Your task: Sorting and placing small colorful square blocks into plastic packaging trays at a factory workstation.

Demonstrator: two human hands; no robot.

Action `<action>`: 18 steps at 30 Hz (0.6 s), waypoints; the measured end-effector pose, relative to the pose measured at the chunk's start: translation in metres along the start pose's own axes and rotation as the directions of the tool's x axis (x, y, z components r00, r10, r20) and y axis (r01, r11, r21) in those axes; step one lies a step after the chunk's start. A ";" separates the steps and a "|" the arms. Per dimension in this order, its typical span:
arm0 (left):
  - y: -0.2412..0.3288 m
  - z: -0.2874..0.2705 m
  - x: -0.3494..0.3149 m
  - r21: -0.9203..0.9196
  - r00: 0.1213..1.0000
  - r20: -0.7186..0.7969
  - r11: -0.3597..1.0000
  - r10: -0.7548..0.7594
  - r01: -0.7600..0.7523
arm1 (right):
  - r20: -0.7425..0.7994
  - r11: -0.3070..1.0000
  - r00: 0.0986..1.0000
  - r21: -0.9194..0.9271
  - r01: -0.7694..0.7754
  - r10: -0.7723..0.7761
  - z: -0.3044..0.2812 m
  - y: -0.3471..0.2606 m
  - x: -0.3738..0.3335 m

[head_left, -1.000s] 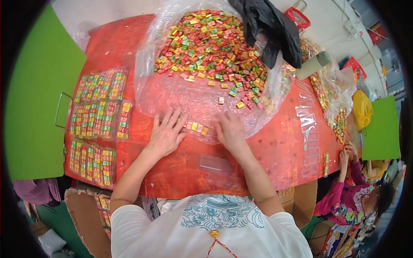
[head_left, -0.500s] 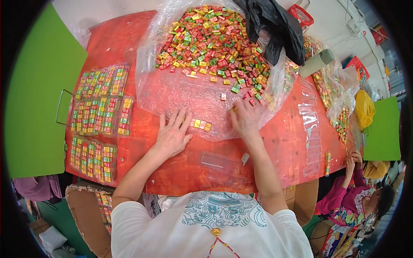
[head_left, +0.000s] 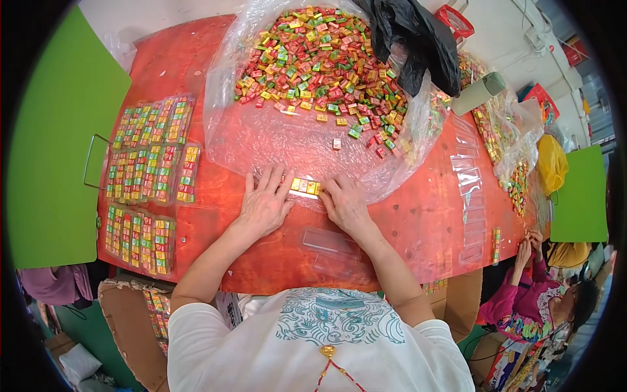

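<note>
Block row [head_left: 305, 186] well inside table edge [head_left: 258, 288]

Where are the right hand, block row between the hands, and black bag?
Right hand [head_left: 347, 204]: head view, back of the hand.
Block row [head_left: 305, 187]: head view, visible middle.
Black bag [head_left: 424, 44]: head view, crumpled middle.

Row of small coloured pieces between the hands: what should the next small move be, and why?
Perhaps nudge the row snug with the right hand: it is at the row's right end, while the left hand lies at the left.
</note>
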State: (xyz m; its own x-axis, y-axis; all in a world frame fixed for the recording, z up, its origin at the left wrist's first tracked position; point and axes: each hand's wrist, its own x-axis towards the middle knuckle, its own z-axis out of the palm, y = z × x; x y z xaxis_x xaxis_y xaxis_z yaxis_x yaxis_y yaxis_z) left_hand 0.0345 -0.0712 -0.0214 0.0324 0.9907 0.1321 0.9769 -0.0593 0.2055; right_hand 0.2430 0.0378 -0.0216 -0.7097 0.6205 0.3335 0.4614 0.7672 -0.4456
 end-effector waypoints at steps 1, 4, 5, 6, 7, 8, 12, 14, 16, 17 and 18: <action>0.000 0.000 0.000 0.000 1.000 0.000 1.000 -0.009 0.009 | 0.013 1.000 1.000 -0.031 -0.006 0.006 -0.001 -0.001 0.002; -0.002 -0.002 0.003 -0.058 1.000 0.027 0.998 -0.017 0.018 | 0.009 1.000 1.000 -0.012 -0.003 0.003 0.000 0.005 0.007; -0.003 -0.002 0.005 -0.057 1.000 0.025 0.998 -0.015 0.017 | -0.008 0.999 1.000 0.039 0.006 -0.006 -0.001 0.009 0.007; -0.003 -0.005 0.004 -0.034 1.000 0.013 0.999 -0.009 0.009 | -0.009 0.999 1.000 0.049 0.017 -0.017 -0.001 0.007 0.008; -0.004 -0.008 0.004 -0.010 1.000 0.001 1.000 -0.003 0.003 | -0.032 0.998 0.999 0.063 0.022 -0.020 -0.003 0.005 0.008; -0.004 -0.010 0.006 0.003 1.000 0.000 1.000 -0.016 0.016 | -0.055 0.997 0.998 0.078 0.028 -0.024 -0.006 0.003 0.008; -0.003 0.003 0.016 0.138 0.986 -0.131 0.987 0.105 -0.087 | -0.071 0.997 0.997 0.077 -0.030 0.036 -0.013 0.001 -0.002; 0.001 0.005 0.016 0.052 0.988 -0.115 0.993 0.107 -0.102 | -0.099 0.994 0.993 0.095 -0.052 0.062 -0.015 0.003 -0.011; 0.003 0.003 0.012 0.014 0.985 -0.162 0.998 0.061 -0.060 | -0.107 0.990 0.989 0.109 -0.086 0.098 -0.024 0.002 -0.020; 0.002 0.000 0.009 -0.051 0.978 -0.206 0.997 0.047 -0.058 | -0.113 0.988 0.986 0.110 -0.108 0.121 -0.028 0.003 -0.025; -0.001 -0.006 0.004 -0.034 0.978 -0.207 0.999 0.034 -0.042 | -0.113 0.988 0.988 0.126 -0.091 0.106 -0.033 0.005 -0.030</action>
State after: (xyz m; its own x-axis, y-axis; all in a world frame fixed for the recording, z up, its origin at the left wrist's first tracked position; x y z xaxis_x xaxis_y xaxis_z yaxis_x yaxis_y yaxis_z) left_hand 0.0324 -0.0682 -0.0149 0.0208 0.9415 0.3364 0.9668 -0.1046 0.2330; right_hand 0.2838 0.0285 -0.0066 -0.5924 0.7124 0.3762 0.4534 0.6808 -0.5753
